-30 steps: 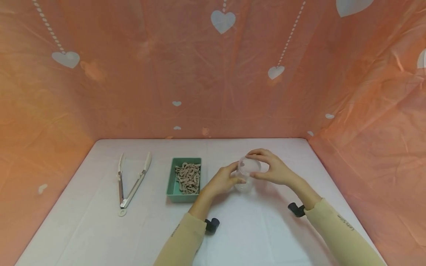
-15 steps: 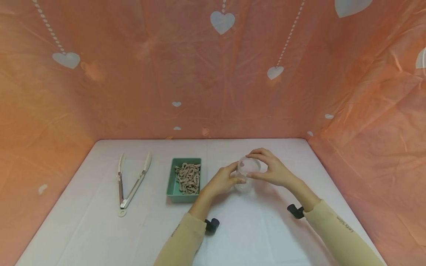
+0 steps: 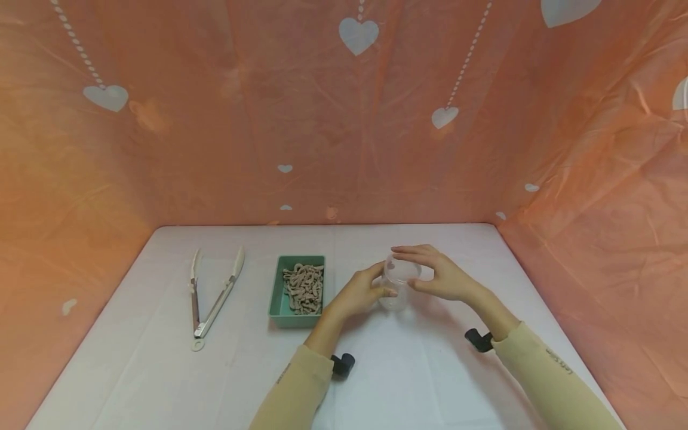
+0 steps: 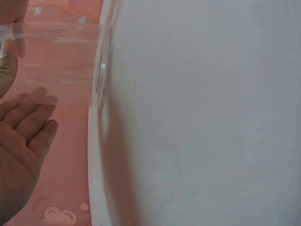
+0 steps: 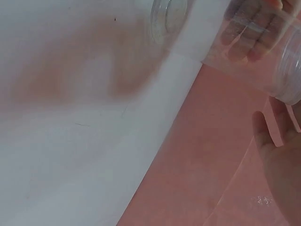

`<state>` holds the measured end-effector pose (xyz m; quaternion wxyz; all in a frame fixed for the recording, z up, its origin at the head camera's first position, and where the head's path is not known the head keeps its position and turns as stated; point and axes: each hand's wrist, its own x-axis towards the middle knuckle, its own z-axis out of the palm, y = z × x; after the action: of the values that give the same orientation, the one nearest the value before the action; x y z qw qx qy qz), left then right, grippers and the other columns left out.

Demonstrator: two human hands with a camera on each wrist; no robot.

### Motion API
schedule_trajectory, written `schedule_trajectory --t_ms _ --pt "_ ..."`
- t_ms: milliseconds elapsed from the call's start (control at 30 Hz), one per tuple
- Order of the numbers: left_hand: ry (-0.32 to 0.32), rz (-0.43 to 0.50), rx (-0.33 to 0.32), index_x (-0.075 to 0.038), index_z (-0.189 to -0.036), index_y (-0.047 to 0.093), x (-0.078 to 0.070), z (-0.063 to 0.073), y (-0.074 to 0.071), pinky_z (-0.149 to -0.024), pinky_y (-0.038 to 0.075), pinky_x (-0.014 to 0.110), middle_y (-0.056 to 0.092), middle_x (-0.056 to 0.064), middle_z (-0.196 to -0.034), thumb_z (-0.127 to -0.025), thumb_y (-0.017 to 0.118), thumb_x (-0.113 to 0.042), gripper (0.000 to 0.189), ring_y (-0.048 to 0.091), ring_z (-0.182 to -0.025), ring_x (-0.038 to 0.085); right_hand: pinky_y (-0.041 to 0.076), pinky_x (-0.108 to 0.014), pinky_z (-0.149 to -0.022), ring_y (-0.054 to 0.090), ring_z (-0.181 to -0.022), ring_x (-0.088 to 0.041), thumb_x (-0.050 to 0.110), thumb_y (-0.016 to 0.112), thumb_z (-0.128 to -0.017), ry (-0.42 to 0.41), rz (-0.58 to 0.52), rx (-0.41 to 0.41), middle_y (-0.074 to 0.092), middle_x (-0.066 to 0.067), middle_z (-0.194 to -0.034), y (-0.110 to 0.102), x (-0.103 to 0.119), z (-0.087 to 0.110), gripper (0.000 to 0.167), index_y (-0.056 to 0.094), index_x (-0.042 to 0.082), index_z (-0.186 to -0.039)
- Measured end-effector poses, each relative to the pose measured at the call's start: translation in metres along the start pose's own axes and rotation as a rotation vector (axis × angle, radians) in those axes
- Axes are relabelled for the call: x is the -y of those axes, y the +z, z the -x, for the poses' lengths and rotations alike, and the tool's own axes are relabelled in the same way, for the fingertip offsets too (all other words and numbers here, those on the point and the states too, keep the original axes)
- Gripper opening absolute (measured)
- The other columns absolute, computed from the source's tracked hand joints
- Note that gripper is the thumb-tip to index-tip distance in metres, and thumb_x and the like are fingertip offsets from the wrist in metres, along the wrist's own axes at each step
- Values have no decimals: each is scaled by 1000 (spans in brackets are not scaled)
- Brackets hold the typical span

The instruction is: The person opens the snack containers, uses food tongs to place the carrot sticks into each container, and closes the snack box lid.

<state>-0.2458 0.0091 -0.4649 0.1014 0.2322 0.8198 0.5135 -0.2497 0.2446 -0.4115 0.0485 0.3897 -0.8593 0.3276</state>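
Observation:
A clear plastic jar (image 3: 393,303) stands upright on the white table, right of centre. My left hand (image 3: 361,291) grips its left side, thumb in front and fingers behind. At the top, my right hand (image 3: 446,278) holds the transparent lid (image 3: 404,270) between its thumb and fairly straight fingers. In the left wrist view the jar's see-through wall (image 4: 66,66) reaches down to its base on the cloth, with fingers visible through it. The right wrist view shows the ridged lid (image 5: 290,66) at the right edge, fingertips right at its rim.
Left of the hands is a green tray (image 3: 279,301) with a pile of grey-brown twisted pieces (image 3: 305,289). Farther left lie spread tongs (image 3: 215,307) with pale tips. An orange curtain (image 3: 322,137) with hearts borders the table's back and sides.
The right hand's fingers have shifted left across the lid's far side, and its thumb has moved slightly right. The left hand and the jar stay where they were.

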Motion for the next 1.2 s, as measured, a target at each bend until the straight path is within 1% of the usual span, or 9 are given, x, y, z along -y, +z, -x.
schedule_trajectory --t_ms 67,167,300,433,700,900,1033,1200 --pt "-1 -3 1 -10 -158 43 0 0 0 -120 31 55 49 11 -158 -96 76 -27 73 41 -149 33 37 -63 -108 47 -137 -37 5 72 -86 -5 -9 1 54 -13 -153 1 0 0 58 61 2 -143" --pt "-5 -4 3 -11 -158 44 0 0 0 -120 31 55 49 10 -158 -96 76 -28 72 41 -149 33 36 -64 -109 45 -138 -38 8 76 -89 38 -10 -32 53 -14 -152 2 1 0 57 60 1 -143" --pt "-10 -1 6 -13 -158 45 0 1 0 -120 31 56 50 8 -157 -96 76 -29 71 40 -149 32 38 -64 -108 47 -133 -38 16 87 -84 121 8 -83 56 -15 -140 5 4 0 58 65 4 -137" --pt "-13 -4 8 -14 -158 44 0 1 0 -120 31 55 50 7 -158 -96 75 -30 71 40 -149 31 41 -61 -106 50 -128 -37 17 90 -81 138 40 -93 58 -15 -133 6 5 0 57 68 5 -133" --pt "-20 3 6 -11 -159 43 -1 2 0 -119 31 56 49 10 -158 -97 74 -31 71 40 -149 32 41 -61 -109 51 -132 -36 14 87 -84 119 11 -63 59 -12 -137 4 5 -1 54 68 6 -134" --pt "-28 0 2 -11 -158 44 -1 2 0 -120 31 56 48 10 -158 -97 74 -29 71 40 -149 33 39 -64 -110 51 -136 -40 12 85 -84 99 -9 -42 60 -14 -143 0 7 -1 57 66 4 -137" --pt "-30 -2 3 -11 -158 43 0 1 0 -120 31 57 48 11 -158 -97 74 -28 71 40 -149 34 38 -65 -110 50 -137 -40 8 82 -84 67 -24 -23 60 -15 -145 -2 7 -2 57 65 3 -138" --pt "-14 -4 1 -9 -158 43 0 0 1 -120 31 56 49 13 -157 -97 75 -25 71 41 -149 34 39 -64 -109 51 -138 -39 4 81 -84 34 -31 -12 60 -14 -146 -5 6 -2 57 65 2 -139"
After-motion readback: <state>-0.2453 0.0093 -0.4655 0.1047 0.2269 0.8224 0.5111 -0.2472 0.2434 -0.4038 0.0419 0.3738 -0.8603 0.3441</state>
